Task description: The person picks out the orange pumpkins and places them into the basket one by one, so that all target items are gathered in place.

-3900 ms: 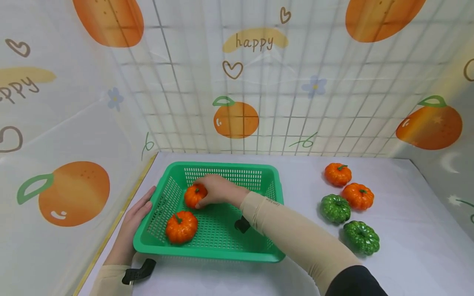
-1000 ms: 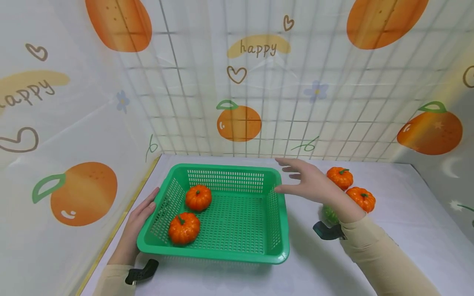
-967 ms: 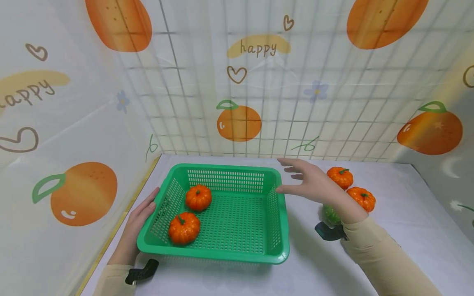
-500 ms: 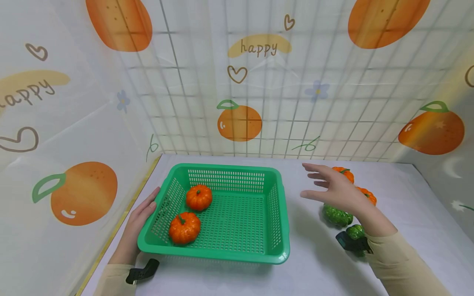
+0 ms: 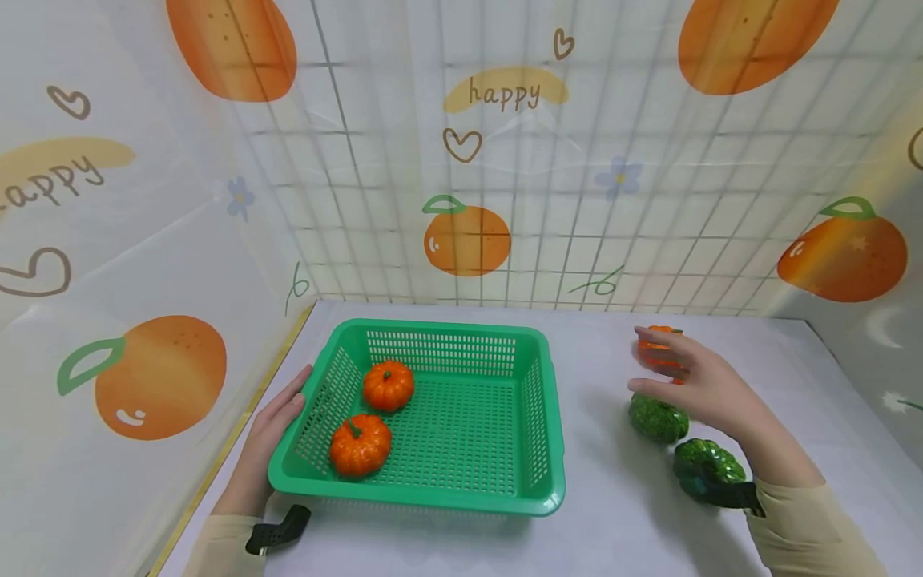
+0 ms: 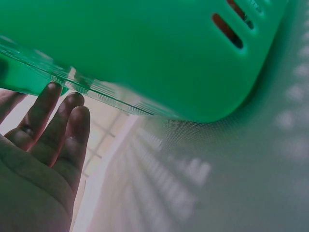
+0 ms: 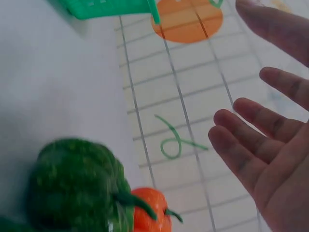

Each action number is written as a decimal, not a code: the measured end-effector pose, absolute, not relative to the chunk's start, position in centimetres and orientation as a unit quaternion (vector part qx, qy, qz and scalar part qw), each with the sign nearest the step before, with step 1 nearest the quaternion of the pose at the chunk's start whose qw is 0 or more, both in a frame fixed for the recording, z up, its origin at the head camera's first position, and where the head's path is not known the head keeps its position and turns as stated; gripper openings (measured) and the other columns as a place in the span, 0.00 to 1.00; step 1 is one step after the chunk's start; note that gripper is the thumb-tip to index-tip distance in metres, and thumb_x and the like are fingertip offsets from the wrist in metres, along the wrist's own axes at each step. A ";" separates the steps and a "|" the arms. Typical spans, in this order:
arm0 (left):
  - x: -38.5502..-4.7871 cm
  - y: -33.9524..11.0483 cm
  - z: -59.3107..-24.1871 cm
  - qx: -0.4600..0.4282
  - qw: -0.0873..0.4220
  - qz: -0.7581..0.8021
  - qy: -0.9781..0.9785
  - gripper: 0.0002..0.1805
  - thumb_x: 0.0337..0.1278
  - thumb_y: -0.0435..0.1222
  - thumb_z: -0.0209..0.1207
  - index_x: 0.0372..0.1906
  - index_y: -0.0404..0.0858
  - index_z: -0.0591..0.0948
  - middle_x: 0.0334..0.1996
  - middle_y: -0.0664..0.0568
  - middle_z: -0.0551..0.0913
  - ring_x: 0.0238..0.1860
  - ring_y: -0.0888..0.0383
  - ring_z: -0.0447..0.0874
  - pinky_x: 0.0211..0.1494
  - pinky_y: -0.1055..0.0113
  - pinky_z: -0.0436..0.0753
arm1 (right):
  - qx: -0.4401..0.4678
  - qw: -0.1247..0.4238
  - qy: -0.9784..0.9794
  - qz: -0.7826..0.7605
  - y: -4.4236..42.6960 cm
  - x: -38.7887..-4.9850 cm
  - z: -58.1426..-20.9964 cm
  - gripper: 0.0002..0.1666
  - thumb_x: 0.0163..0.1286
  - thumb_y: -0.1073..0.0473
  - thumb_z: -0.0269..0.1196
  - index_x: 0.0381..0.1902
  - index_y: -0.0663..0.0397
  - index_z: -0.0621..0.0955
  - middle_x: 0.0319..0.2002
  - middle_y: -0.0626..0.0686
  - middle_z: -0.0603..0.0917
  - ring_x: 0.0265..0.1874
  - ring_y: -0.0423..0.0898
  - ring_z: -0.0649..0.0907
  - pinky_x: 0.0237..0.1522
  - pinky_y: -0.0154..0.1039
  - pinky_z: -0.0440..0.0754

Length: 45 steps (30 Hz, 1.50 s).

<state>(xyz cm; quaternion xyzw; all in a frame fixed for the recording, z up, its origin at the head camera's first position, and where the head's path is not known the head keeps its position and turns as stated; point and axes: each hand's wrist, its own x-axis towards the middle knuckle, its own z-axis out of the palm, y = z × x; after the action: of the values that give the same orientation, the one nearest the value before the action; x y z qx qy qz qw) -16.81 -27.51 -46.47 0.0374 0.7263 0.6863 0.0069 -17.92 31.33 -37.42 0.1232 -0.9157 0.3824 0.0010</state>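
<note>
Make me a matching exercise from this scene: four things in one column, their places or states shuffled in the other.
Column one:
1. Perforated basket
2. Left hand
3. Right hand
4. Two green pumpkins

Column two:
A. Fingers spread, gripping nothing, well apart from the basket
B. Resting on the table, to the right of the basket in the head view
C. Contains two orange pumpkins
D. At the basket's left side, fingers extended along it

Right pairs: 1-C, 2-D, 3-A, 4-B
</note>
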 end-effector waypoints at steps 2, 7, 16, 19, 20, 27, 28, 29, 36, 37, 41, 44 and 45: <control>-16.8 -27.5 -46.5 0.035 0.008 0.686 0.727 0.29 0.76 0.49 0.47 0.77 0.53 0.61 0.77 0.62 0.55 0.76 0.60 0.45 0.63 0.76 0.64 | 0.108 -0.004 -0.916 0.387 32.0 -17.7 -37.5 0.51 0.60 0.37 0.70 0.76 0.37 0.62 0.67 0.57 0.73 0.63 0.59 0.74 0.46 0.47 0.83; -16.8 -27.6 -46.5 0.035 0.007 0.686 0.726 0.29 0.77 0.48 0.47 0.77 0.53 0.61 0.76 0.62 0.56 0.76 0.60 0.45 0.62 0.77 0.64 | 0.077 -0.002 -0.914 0.398 33.5 -17.0 -37.8 0.51 0.61 0.39 0.70 0.77 0.41 0.61 0.69 0.62 0.69 0.62 0.64 0.73 0.38 0.37 0.81; -17.0 -27.6 -46.9 0.043 0.001 0.686 0.727 0.29 0.77 0.48 0.47 0.77 0.51 0.61 0.77 0.60 0.55 0.76 0.59 0.45 0.60 0.80 0.65 | 0.061 0.039 -0.907 0.415 36.7 -16.0 -39.8 0.48 0.65 0.48 0.69 0.78 0.42 0.60 0.70 0.60 0.67 0.53 0.30 0.76 0.41 0.23 0.77; -17.0 -27.6 -46.9 0.040 0.003 0.689 0.723 0.29 0.77 0.48 0.47 0.77 0.51 0.61 0.77 0.60 0.55 0.76 0.60 0.45 0.61 0.80 0.65 | 0.051 0.049 -0.902 0.425 37.7 -15.6 -40.4 0.47 0.67 0.49 0.68 0.78 0.44 0.60 0.69 0.62 0.67 0.52 0.31 0.76 0.41 0.21 0.76; -17.0 -27.6 -46.9 0.039 0.005 0.691 0.722 0.29 0.77 0.48 0.47 0.77 0.51 0.61 0.77 0.61 0.55 0.76 0.60 0.45 0.61 0.80 0.65 | 0.047 0.052 -0.902 0.427 38.0 -15.4 -40.6 0.46 0.67 0.50 0.68 0.78 0.44 0.60 0.69 0.62 0.67 0.52 0.31 0.76 0.41 0.21 0.76; -16.9 -27.5 -46.8 0.031 0.004 0.688 0.725 0.29 0.77 0.48 0.47 0.77 0.52 0.61 0.76 0.62 0.56 0.76 0.61 0.45 0.62 0.79 0.64 | 0.034 0.066 -0.894 0.442 39.8 -15.3 -41.5 0.46 0.68 0.53 0.67 0.78 0.42 0.58 0.69 0.57 0.68 0.51 0.26 0.74 0.41 0.21 0.77; -17.0 -27.6 -46.8 0.031 0.003 0.687 0.726 0.29 0.77 0.48 0.47 0.77 0.51 0.61 0.76 0.62 0.56 0.76 0.60 0.45 0.61 0.79 0.65 | 0.030 0.070 -0.893 0.444 40.1 -15.3 -41.7 0.46 0.68 0.53 0.68 0.78 0.41 0.59 0.68 0.55 0.68 0.51 0.25 0.74 0.41 0.21 0.77; -17.0 -27.6 -46.8 0.032 0.001 0.687 0.726 0.29 0.77 0.48 0.47 0.77 0.51 0.61 0.76 0.61 0.56 0.76 0.60 0.45 0.61 0.79 0.65 | 0.029 0.072 -0.892 0.446 40.4 -15.4 -41.8 0.46 0.68 0.54 0.68 0.78 0.41 0.58 0.68 0.56 0.68 0.50 0.24 0.74 0.41 0.21 0.77; -17.1 -27.6 -46.7 0.028 -0.003 0.685 0.728 0.29 0.76 0.49 0.47 0.77 0.52 0.62 0.76 0.61 0.58 0.76 0.59 0.47 0.60 0.80 0.67 | 0.003 0.078 -0.898 0.434 41.9 -15.9 -42.8 0.49 0.67 0.51 0.68 0.79 0.42 0.55 0.69 0.67 0.64 0.49 0.23 0.72 0.40 0.18 0.75; -17.1 -27.6 -46.7 0.028 -0.003 0.685 0.728 0.29 0.76 0.49 0.47 0.77 0.52 0.62 0.76 0.61 0.58 0.76 0.59 0.47 0.60 0.80 0.66 | -0.002 0.076 -0.899 0.431 42.0 -16.0 -43.0 0.50 0.67 0.50 0.68 0.79 0.43 0.55 0.69 0.68 0.64 0.53 0.29 0.74 0.39 0.18 0.74; -17.0 -27.6 -46.7 0.029 -0.002 0.684 0.729 0.29 0.76 0.49 0.48 0.77 0.52 0.62 0.76 0.62 0.57 0.76 0.60 0.46 0.60 0.81 0.66 | -0.020 0.061 -0.908 0.413 42.8 -16.3 -43.7 0.52 0.67 0.46 0.68 0.80 0.47 0.52 0.69 0.73 0.62 0.59 0.57 0.73 0.36 0.18 0.74; -17.0 -27.6 -46.7 0.032 -0.002 0.680 0.732 0.29 0.76 0.49 0.47 0.77 0.52 0.61 0.76 0.61 0.56 0.76 0.60 0.46 0.60 0.80 0.66 | -0.031 0.050 -0.912 0.407 43.4 -16.4 -44.4 0.53 0.66 0.45 0.68 0.80 0.48 0.52 0.68 0.73 0.63 0.59 0.64 0.71 0.36 0.18 0.73; -17.0 -27.5 -46.7 0.031 -0.003 0.679 0.734 0.29 0.76 0.49 0.47 0.77 0.52 0.61 0.76 0.61 0.57 0.76 0.60 0.47 0.60 0.80 0.66 | -0.030 0.046 -0.913 0.405 43.6 -16.5 -44.6 0.54 0.66 0.45 0.68 0.80 0.48 0.52 0.68 0.74 0.63 0.59 0.66 0.71 0.35 0.18 0.73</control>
<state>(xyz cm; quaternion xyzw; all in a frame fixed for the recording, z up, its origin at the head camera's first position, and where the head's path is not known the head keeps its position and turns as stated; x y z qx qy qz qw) -17.00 -27.53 -46.68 0.0310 0.7338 0.6786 -0.0034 -16.47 43.59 -44.63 -0.0300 -0.9127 0.4050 0.0461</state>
